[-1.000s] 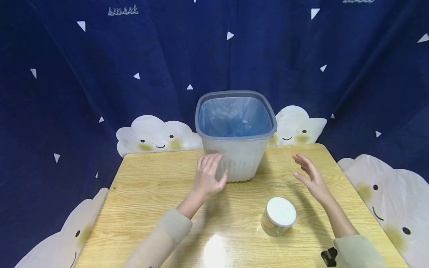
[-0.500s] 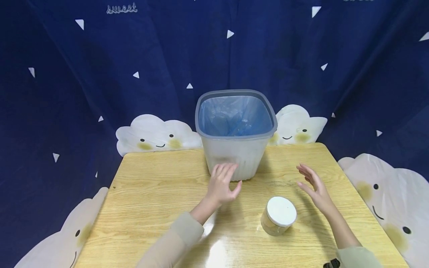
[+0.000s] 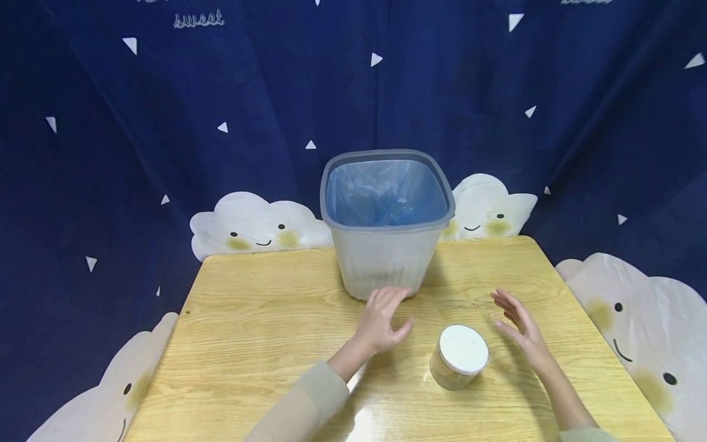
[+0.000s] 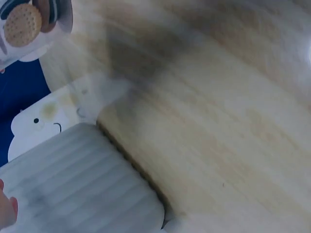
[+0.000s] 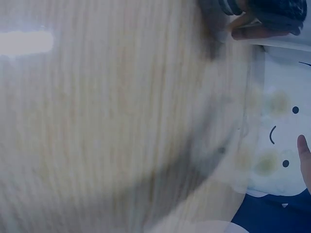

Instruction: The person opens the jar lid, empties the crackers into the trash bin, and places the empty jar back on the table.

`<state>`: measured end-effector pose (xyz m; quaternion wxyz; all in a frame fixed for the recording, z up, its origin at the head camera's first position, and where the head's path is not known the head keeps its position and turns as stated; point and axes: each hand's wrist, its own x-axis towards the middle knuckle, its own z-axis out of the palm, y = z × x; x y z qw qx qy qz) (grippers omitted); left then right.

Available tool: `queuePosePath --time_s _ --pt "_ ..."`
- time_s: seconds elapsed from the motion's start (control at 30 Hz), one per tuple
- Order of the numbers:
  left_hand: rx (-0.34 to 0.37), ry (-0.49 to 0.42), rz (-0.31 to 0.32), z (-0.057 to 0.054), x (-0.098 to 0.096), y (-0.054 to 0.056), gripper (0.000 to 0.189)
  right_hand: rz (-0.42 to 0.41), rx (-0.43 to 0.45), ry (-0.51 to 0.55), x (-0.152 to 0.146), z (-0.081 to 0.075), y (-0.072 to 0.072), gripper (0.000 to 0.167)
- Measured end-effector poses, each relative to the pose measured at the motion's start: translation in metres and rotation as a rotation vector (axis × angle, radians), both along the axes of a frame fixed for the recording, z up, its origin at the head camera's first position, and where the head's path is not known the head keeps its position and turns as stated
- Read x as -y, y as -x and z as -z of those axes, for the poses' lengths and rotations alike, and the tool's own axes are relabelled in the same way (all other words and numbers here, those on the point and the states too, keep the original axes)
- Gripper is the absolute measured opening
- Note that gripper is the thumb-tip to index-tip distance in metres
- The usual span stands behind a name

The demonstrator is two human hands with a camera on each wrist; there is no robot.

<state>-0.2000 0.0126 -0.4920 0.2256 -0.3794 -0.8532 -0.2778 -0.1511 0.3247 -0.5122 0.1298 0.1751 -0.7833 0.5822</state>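
A jar (image 3: pixel 459 358) with a white lid stands upright on the table, between my two hands in the head view. Its side carries a round biscuit (image 4: pixel 23 25) in the left wrist view's top corner. My left hand (image 3: pixel 381 322) hovers left of the jar, thumb spread from relaxed fingers, holding nothing. In the head view its fingertips overlap the base of a whitish bin (image 3: pixel 386 258). To the jar's right, my right hand (image 3: pixel 521 331) is also relaxed with thumb and fingers apart, and touches nothing. Only fingertips (image 5: pixel 304 162) of it show in the right wrist view.
The bin has a grey rim (image 3: pixel 386 228) and a blue liner bag (image 3: pixel 386 190), and stands at the back of the wooden table (image 3: pixel 248 307). Behind hangs a dark blue curtain (image 3: pixel 265 92) with smiling white clouds (image 3: pixel 259 227).
My left hand has moved right and nearer to me, from the bin's front toward the jar. My right hand has drawn back a little toward me. Jar and bin have stayed put.
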Motion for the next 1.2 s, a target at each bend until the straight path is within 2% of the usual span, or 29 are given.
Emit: queuePosePath --time_s 0.23,0.5,0.77,1.03,1.2 --pt "0.173 0.003 0.139 0.011 -0.007 -0.008 0.058 0.006 0.014 -0.006 0.0 0.013 -0.009 0.057" --pt "0.252 0.001 0.196 0.019 -0.013 -0.014 0.062 -0.017 0.022 -0.006 -0.001 0.029 -0.017 0.058" --pt "0.48 0.008 0.275 0.023 -0.019 -0.017 0.072 -0.038 0.042 -0.028 0.002 0.042 -0.026 0.061" --pt "0.554 -0.002 0.322 0.026 -0.024 -0.02 0.075 -0.057 0.087 -0.022 0.006 0.051 -0.034 0.068" --pt "0.61 -0.008 0.337 0.026 -0.026 -0.021 0.076 -0.137 0.052 0.029 0.008 0.054 -0.036 0.069"
